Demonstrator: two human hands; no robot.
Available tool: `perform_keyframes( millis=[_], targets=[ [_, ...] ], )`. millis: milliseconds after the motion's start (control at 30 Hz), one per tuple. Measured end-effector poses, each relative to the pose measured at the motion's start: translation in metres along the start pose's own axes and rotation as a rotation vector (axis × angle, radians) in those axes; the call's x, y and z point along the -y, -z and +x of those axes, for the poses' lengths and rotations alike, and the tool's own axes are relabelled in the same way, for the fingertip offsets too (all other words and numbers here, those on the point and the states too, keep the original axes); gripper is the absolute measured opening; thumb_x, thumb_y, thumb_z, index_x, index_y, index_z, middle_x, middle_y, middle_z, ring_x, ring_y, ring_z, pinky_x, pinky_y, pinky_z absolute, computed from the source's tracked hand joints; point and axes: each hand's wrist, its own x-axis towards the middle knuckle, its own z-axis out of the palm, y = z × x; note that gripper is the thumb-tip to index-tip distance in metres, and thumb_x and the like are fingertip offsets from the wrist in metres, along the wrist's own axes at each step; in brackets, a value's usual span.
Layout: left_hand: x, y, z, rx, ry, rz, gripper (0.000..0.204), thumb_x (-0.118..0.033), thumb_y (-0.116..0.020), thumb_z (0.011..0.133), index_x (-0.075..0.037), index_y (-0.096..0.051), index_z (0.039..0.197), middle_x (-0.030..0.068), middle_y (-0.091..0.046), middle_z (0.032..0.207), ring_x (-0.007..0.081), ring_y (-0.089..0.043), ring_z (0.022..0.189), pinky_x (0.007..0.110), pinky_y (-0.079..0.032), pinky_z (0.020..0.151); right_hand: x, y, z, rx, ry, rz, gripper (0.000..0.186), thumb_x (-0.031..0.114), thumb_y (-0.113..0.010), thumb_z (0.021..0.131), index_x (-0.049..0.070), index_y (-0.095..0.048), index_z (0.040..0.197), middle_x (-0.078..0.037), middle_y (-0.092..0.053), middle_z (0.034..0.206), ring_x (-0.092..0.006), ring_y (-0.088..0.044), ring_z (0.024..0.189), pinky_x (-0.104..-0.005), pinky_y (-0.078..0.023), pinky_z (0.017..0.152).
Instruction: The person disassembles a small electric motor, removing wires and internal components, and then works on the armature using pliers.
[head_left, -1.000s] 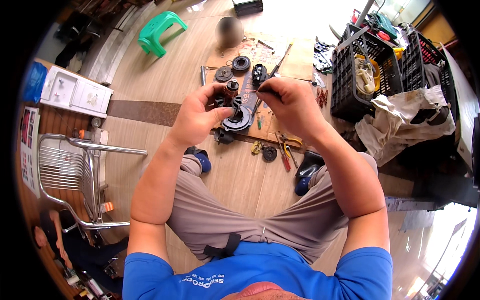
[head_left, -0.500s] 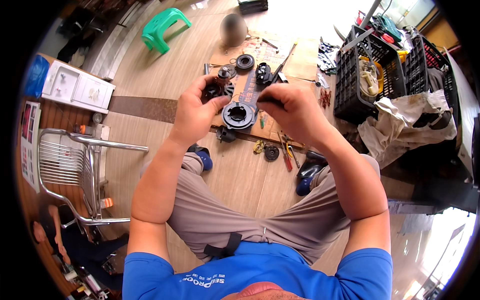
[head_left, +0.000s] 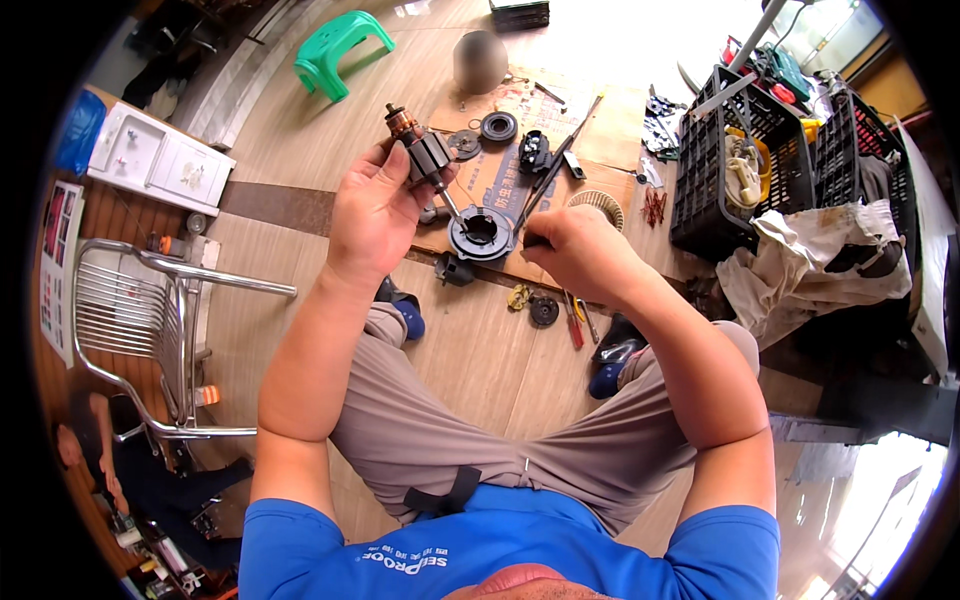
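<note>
My left hand [head_left: 372, 215] is closed round a motor armature [head_left: 430, 157], a steel core with a copper end up and its shaft slanting down to the right. Under the shaft tip lies a round black housing [head_left: 462, 243] with a central hole, on the cardboard [head_left: 600, 110]. My right hand [head_left: 582, 250] is closed just right of the housing, its fingertips round a small dark thing I cannot make out. Beyond its knuckles shows a pale finned wheel [head_left: 604, 204], partly hidden by the hand.
Black rings [head_left: 498, 126], a dark motor part [head_left: 535, 152] and a long rod lie farther off on the cardboard. Screwdrivers [head_left: 574, 325] lie near my feet. Black crates [head_left: 700, 190] stand right, a metal chair [head_left: 130, 310] left, a green stool [head_left: 330, 60] far left.
The armature has been raised and turned in my left hand, its copper end now up and its shaft toward the housing. My right hand has moved slightly nearer; the pale finned wheel now shows beyond it.
</note>
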Motion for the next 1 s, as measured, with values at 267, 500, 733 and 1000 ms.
perform_keyframes(
  millis=[267,500,733,1000],
  targets=[
    [0.019,-0.016,-0.010,0.059,-0.052,0.265,0.042,-0.018,-0.061,0.096,0.002,-0.048,0.132,0.0178,-0.059,0.127,0.0318,-0.056,0.123,0.042,-0.043,0.106,0.005,0.005,0.001,0.091,0.046,0.262,0.042,0.015,-0.067,0.088,-0.001,-0.057,0.126,-0.018,-0.068,0.108,-0.0236,-0.067,0.081,-0.0350,-0.053,0.074],
    [0.024,-0.033,-0.021,0.212,-0.019,0.358,0.050,-0.019,-0.067,0.093,0.003,-0.046,0.133,0.0220,-0.054,0.135,0.0285,-0.054,0.125,0.041,-0.041,0.109,0.017,0.007,0.009,0.040,-0.135,0.840,0.023,0.008,-0.060,0.089,-0.006,-0.066,0.106,-0.004,-0.066,0.082,-0.0063,-0.056,0.077,-0.0283,-0.050,0.072],
    [0.026,-0.029,-0.018,0.287,-0.016,0.165,0.051,-0.023,-0.069,0.091,-0.002,-0.049,0.133,0.0241,-0.053,0.135,0.0323,-0.052,0.128,0.044,-0.039,0.110,0.004,-0.005,0.008,-0.216,0.082,0.608,0.013,0.004,-0.063,0.087,-0.001,-0.068,0.098,-0.011,-0.067,0.076,-0.0166,-0.063,0.069,-0.0323,-0.050,0.067],
    [0.020,-0.031,-0.015,0.357,-0.018,0.154,0.053,-0.025,-0.071,0.089,-0.003,-0.051,0.132,0.0244,-0.052,0.137,0.0329,-0.051,0.128,0.045,-0.038,0.111,0.017,0.001,-0.001,-0.301,0.133,0.382,0.008,0.002,-0.066,0.086,0.001,-0.066,0.094,-0.012,-0.062,0.071,-0.0146,-0.059,0.063,-0.0292,-0.048,0.061]
  ],
)
